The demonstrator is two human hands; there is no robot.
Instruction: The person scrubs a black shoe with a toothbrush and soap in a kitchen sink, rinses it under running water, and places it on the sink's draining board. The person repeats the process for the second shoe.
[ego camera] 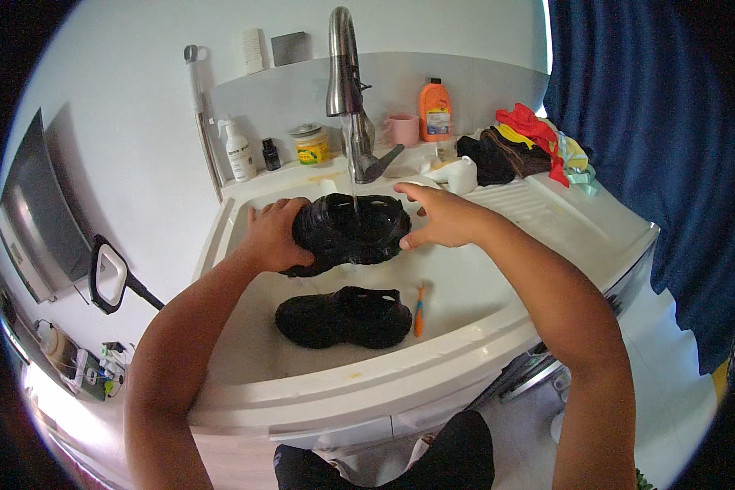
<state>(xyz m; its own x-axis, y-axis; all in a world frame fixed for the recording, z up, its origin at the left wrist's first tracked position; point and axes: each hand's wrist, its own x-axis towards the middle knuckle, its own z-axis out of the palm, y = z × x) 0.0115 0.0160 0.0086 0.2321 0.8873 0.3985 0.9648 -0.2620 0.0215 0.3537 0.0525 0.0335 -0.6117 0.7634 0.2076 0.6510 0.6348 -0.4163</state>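
My left hand [280, 236] grips the toe end of a wet black shoe [327, 236], thumb on the near side and fingers over the far side. Water from the metal gooseneck faucet [343, 86] falls into the shoe's opening. At its heel end, my right hand [447, 214] is spread, thumb and fingers apart. The thumb is at the shoe's edge; whether it touches I cannot tell. A second black shoe [343, 318] lies on the floor of the white sink [465, 294]. Just right of that shoe lies an orange and blue brush [419, 313].
Along the back ledge stand a white spray bottle [239, 152], a dark bottle [271, 154], a lidded jar [311, 146], a pink cup [403, 130] and an orange bottle [435, 113]. Crumpled cloths [527, 144] lie on the ribbed washboard side [539, 202], near a blue curtain [637, 141].
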